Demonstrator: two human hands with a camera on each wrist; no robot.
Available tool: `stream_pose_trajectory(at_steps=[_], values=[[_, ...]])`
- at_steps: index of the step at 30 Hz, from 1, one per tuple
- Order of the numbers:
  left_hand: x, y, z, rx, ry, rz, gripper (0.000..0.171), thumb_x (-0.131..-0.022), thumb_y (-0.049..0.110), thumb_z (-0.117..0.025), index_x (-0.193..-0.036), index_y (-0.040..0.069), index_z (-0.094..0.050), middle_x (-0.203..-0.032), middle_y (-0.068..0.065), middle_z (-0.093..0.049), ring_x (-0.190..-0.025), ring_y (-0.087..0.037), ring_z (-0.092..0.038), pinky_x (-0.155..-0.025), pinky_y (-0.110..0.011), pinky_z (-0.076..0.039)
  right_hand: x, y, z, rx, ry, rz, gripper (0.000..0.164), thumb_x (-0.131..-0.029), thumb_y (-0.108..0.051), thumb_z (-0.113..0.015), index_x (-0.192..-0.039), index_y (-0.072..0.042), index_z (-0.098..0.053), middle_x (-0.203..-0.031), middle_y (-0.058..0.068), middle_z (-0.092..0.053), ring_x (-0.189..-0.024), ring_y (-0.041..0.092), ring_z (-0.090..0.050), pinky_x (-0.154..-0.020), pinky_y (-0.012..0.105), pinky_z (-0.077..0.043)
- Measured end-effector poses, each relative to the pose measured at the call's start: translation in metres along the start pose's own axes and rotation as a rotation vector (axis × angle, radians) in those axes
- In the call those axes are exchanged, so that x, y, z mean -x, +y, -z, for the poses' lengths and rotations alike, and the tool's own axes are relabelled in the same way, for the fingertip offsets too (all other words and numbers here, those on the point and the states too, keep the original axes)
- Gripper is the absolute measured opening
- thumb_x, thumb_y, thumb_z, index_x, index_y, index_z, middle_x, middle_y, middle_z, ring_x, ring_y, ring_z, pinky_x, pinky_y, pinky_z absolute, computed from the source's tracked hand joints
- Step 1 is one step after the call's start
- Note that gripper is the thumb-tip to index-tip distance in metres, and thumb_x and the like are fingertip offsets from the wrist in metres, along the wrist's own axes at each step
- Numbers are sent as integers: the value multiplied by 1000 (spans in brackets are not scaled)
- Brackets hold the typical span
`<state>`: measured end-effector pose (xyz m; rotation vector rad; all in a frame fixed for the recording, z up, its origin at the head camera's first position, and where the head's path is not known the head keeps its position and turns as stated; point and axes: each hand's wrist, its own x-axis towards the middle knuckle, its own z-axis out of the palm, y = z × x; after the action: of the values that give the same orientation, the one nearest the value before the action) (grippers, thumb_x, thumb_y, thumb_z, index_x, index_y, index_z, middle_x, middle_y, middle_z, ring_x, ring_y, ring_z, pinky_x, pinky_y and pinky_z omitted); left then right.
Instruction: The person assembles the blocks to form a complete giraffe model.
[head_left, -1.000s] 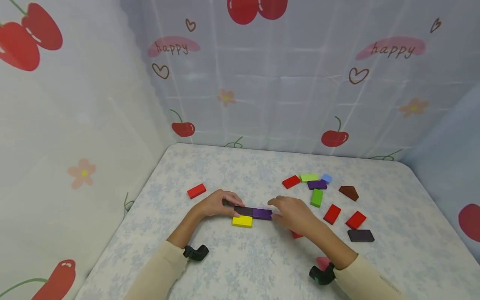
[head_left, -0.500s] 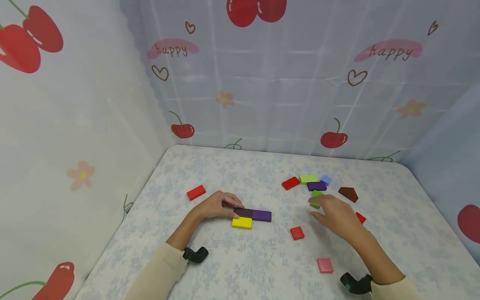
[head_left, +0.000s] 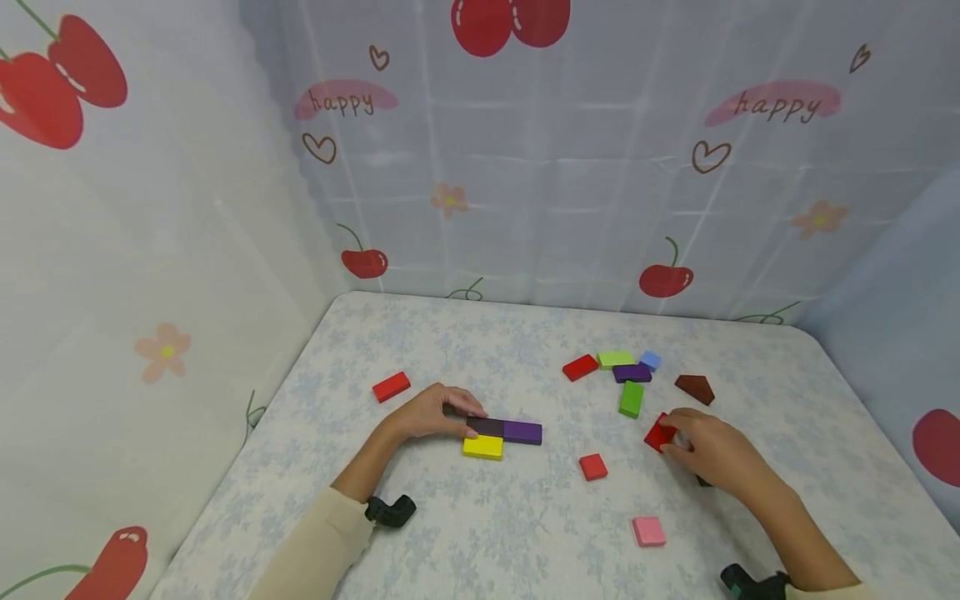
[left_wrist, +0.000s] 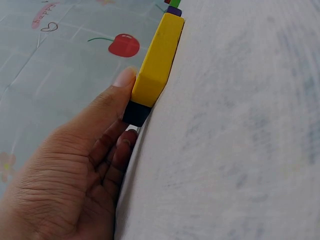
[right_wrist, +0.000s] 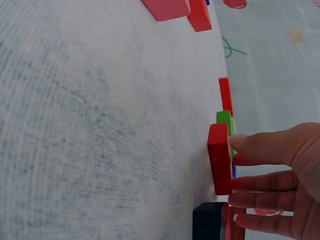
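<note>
In the head view my left hand [head_left: 433,410] holds the left end of a black block [head_left: 487,427] between thumb and fingers. A purple block [head_left: 522,432] lies end to end with it on the right, and a yellow block [head_left: 482,448] lies along its near side. The left wrist view shows the thumb by the corner where the yellow block [left_wrist: 157,60] meets the black block [left_wrist: 136,114]. At the right, my right hand [head_left: 716,450] pinches a red block [head_left: 657,435] by its edges. Beneath that hand another black block [head_left: 703,481] is mostly hidden.
A small red block [head_left: 593,467] and a pink block [head_left: 648,532] lie between the hands and nearer. Farther back are a green block [head_left: 632,400], a purple block [head_left: 632,373], a blue block [head_left: 650,360] and a brown block [head_left: 695,388]. Another red block [head_left: 392,387] lies left.
My right hand has left the purple block's end and moved right, past the green block, to the red block, which it now grips. The left hand stays at the black block.
</note>
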<state>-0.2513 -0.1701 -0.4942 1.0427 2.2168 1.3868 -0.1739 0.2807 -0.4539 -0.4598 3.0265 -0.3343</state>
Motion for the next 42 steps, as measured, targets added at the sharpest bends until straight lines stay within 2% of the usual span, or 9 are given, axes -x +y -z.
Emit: stream_pose_trajectory(at_steps=[4,9,11,16,19,26,34,42], values=[[0,-1,0,-5,2,-6,30,-86,7,-81,-116,5,-78,-115,-7,-73,-107,-16,-64,-94,-32,-52,1,1,-2,-34,-1,16,42,-80,-12,-86,-117,3,-71,-112,20,-68,-79,20,-60,-72,41,-60],[1,-1,0,0,8,-10,29,-86,5,-81,-115,5,-78,-114,-7,-73,-107,-16,-64,-95,-32,-52,1,-2,-2,-77,-42,30,43,-79,-5,-85,-119,3,-70,-116,20,-68,-91,27,-66,-79,46,-60],[1,-1,-1,1,7,-7,30,-86,6,-81,-115,6,-78,-114,-7,-73,-107,-15,-64,-95,-32,-52,0,-4,-2,-79,-68,30,43,-79,-4,-85,-120,3,-70,-114,18,-69,-90,25,-64,-80,46,-59],[0,-4,-1,1,-2,-9,31,-86,7,-82,-116,7,-78,-114,-5,-73,-108,-14,-64,-95,-32,-52,-1,-6,-3,-71,-84,34,41,-78,-3,-85,-117,2,-72,-97,7,-71,-77,16,-57,-73,40,-59],[0,-5,-1,2,-1,-9,31,-86,7,-82,-116,7,-78,-114,-5,-73,-108,-15,-64,-95,-32,-52,-1,-6,-4,-71,-62,37,39,-78,-2,-85,-115,1,-73,-97,7,-72,-79,17,-61,-75,42,-60],[0,-4,0,3,3,1,31,-86,7,-82,-116,7,-78,-114,-4,-73,-108,-13,-64,-95,-32,-52,-1,-10,-7,-75,12,46,39,-80,-4,-85,-116,0,-74,-108,14,-73,-94,29,-69,-81,49,-59],[1,-4,-1,3,10,-11,31,-85,6,-82,-116,5,-77,-114,-7,-73,-107,-12,-64,-95,-31,-52,6,-31,2,-86,102,91,42,-77,-4,-87,-117,-1,-74,-109,12,-73,-94,27,-70,-76,43,-60],[1,-3,0,9,2,-10,30,-86,6,-81,-116,3,-77,-115,-9,-73,-108,-16,-64,-96,-32,-52,11,-52,0,-129,129,108,41,-78,-5,-87,-117,-4,-75,-110,10,-74,-92,24,-70,-75,38,-61]])
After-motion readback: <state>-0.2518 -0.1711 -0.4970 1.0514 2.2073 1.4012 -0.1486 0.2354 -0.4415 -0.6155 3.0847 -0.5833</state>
